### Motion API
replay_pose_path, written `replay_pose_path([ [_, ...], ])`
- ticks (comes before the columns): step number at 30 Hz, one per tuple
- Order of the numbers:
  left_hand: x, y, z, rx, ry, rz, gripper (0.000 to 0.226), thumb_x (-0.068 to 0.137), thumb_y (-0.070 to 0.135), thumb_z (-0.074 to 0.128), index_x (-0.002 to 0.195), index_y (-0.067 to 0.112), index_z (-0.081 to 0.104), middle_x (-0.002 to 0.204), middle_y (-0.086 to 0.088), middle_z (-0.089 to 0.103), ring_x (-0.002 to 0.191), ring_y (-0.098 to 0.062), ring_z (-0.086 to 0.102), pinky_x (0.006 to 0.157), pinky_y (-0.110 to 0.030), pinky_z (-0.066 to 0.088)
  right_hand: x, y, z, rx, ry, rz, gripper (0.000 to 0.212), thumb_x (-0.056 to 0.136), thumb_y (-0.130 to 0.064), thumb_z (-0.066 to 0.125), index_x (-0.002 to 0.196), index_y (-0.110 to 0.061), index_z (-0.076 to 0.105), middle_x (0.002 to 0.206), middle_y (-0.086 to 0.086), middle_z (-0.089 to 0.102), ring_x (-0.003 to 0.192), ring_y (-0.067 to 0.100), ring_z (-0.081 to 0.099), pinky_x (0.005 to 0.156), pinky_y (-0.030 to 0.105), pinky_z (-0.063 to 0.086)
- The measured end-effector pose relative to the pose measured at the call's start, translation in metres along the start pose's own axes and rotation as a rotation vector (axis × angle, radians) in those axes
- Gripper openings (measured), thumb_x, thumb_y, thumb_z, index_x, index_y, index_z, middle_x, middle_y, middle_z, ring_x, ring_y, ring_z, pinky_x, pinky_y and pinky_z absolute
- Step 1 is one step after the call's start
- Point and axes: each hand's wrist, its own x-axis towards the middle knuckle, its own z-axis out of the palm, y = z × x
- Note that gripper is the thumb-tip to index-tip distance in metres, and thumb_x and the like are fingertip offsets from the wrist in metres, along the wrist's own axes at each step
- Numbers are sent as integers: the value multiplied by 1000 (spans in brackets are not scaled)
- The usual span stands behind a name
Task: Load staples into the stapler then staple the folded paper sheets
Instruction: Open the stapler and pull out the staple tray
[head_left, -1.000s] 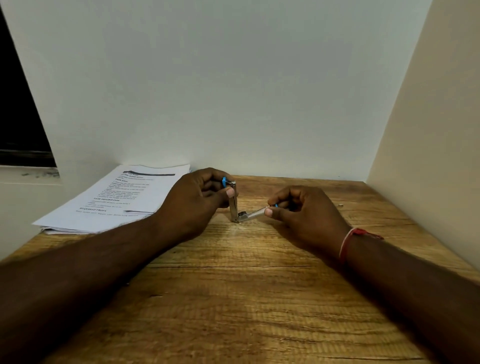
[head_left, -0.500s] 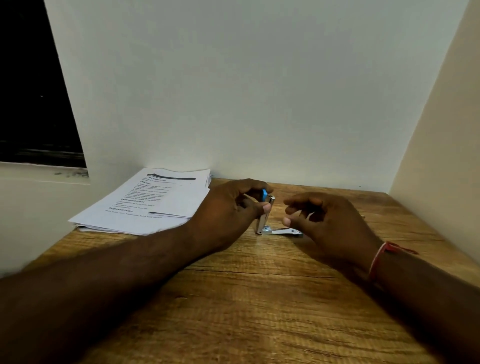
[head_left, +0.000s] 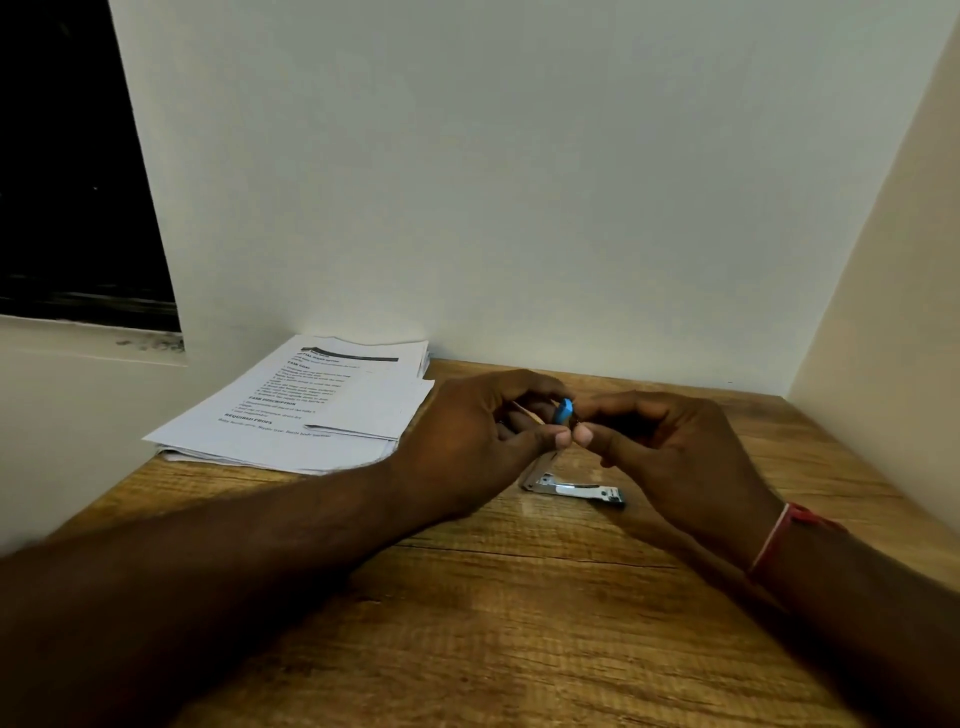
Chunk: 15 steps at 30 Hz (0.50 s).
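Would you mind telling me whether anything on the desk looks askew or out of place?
Nothing looks damaged or spilled. The stapler is swung wide open, its metal base flat on the table and its blue-tipped top pinched upright by both hands, which suits loading. The paper stack at far left is slightly fanned, its sheets not squared.

blue and silver stapler, white printed paper sheets, brown wood-grain table, red wristband
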Motion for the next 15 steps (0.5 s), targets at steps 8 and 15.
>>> replay_pose_path([
  [8,0,5,-2,-42,-39,-10,30,91,30,94,117,33,79,107,12,82,93,-6,83,85,-36,71,0,0,2,-39,-25,-11,19,91,-36,79,108,-31,86,103,-19,85,92,5,79,75,22,64],
  [15,-1,6,1,-42,-5,-2,25,87,38,95,108,32,81,98,14,80,96,0,77,73,-14,55,-1,2,7,-120,-26,-70,8,98,-30,79,105,-32,83,98,-17,83,93,5,77,75,15,57],
])
